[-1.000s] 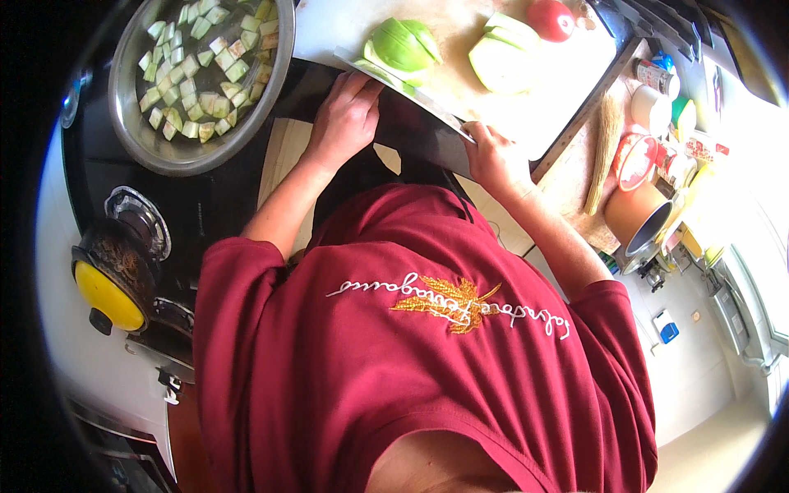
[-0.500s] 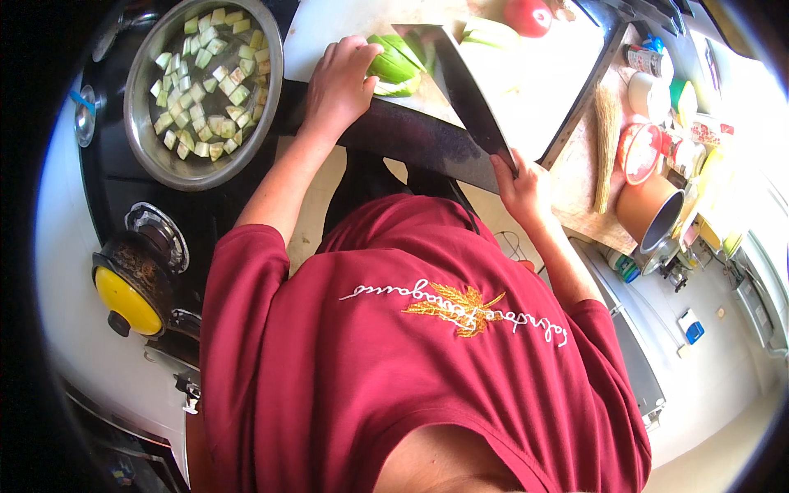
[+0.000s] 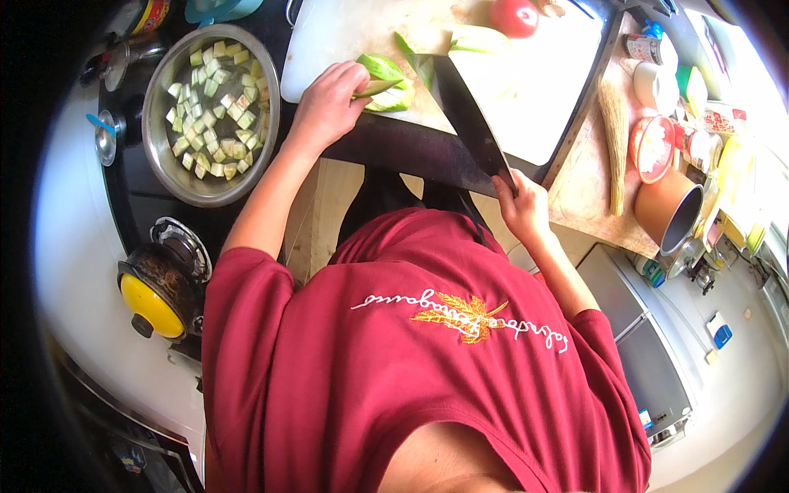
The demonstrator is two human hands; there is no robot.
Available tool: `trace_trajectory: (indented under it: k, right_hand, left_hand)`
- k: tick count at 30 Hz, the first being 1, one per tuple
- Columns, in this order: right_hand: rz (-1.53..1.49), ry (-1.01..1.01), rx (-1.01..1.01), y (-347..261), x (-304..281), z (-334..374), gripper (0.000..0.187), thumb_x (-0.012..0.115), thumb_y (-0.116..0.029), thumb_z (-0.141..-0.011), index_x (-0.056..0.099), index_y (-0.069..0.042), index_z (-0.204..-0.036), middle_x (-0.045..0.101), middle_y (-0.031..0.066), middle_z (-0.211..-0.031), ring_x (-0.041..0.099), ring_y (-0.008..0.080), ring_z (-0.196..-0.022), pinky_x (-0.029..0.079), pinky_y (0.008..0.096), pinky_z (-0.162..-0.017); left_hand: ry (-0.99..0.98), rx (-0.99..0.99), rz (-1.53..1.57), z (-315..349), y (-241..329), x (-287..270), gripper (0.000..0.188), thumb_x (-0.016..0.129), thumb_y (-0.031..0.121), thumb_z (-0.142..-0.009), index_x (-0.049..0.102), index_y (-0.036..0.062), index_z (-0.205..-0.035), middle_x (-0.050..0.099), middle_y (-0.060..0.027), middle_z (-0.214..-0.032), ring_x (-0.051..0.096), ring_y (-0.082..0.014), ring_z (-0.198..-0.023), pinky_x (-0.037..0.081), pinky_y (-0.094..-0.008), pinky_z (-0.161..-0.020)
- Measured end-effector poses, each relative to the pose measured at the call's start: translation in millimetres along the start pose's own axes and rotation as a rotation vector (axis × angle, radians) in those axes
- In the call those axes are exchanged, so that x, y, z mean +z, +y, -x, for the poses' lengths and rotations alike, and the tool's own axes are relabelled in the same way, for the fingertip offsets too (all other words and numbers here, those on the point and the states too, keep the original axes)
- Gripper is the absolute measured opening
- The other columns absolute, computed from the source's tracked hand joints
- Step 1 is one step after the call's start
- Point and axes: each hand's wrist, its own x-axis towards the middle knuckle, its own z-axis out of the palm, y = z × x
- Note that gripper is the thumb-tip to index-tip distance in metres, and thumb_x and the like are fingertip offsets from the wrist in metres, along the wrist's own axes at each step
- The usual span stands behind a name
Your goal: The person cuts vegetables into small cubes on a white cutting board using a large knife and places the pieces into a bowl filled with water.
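My left hand is closed at the near edge of a white cutting board, pinching a slice of green-skinned vegetable. Right beside it lie pale-fleshed cut pieces of the same vegetable. My right hand grips the handle of a broad cleaver, its dark blade slanting up and left across the board. The blade's far end is by a thin green strip. Further back on the board lie another pale green piece and a red tomato.
To the left, a metal bowl holds diced vegetable. A black pot with a yellow lid sits nearer on the stove. Right of the board are a long brown wooden stick, a red-rimmed bowl, jars and a tan pot.
My left hand has shifted slightly down and now pinches a slice lifted apart from the other pieces. The cleaver blade has moved a little lower, away from the pieces; a thin green strip shows beside it.
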Motion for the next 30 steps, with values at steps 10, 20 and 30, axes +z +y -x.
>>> trace_trajectory:
  k: [10,20,30]
  right_hand:
    - [-0.09,-0.034,0.173,-14.7,-13.2,-16.2,0.016,0.061,-0.017,-0.089,0.062,-0.003,-0.097,0.062,0.0185,-0.073,0.064,0.0367,-0.068,0.049,0.0382,-0.06]
    - [-0.189,-0.099,0.329,-51.3,-29.6,-53.0,0.023,0.06,-0.02,-0.09,0.061,0.003,-0.095,0.063,0.0217,-0.073,0.065,0.0349,-0.069,0.048,0.0395,-0.063]
    - [-0.087,-0.037,-0.192,-56.2,-30.0,-174.9,0.023,0.062,-0.02,-0.09,0.06,0.003,-0.087,0.057,0.0157,-0.06,0.055,0.0249,-0.053,0.045,0.0377,-0.055]
  left_hand:
    - [0.354,0.021,-0.033,-110.4,-47.6,9.9,0.024,0.058,-0.001,-0.074,0.062,0.0061,-0.097,0.064,-0.0111,-0.099,0.056,-0.0326,-0.099,0.046,-0.0392,-0.088]
    - [0.358,-0.125,-0.109,-67.6,-43.7,26.6,0.037,0.064,-0.001,-0.069,0.062,0.0087,-0.105,0.052,-0.0099,-0.125,0.044,-0.0326,-0.12,0.037,-0.0409,-0.102]
    - [0.525,-0.32,0.209,-55.5,-41.2,40.4,0.034,0.072,-0.001,-0.068,0.066,0.0085,-0.101,0.055,-0.0085,-0.109,0.059,-0.0217,-0.078,0.053,-0.0324,-0.074]
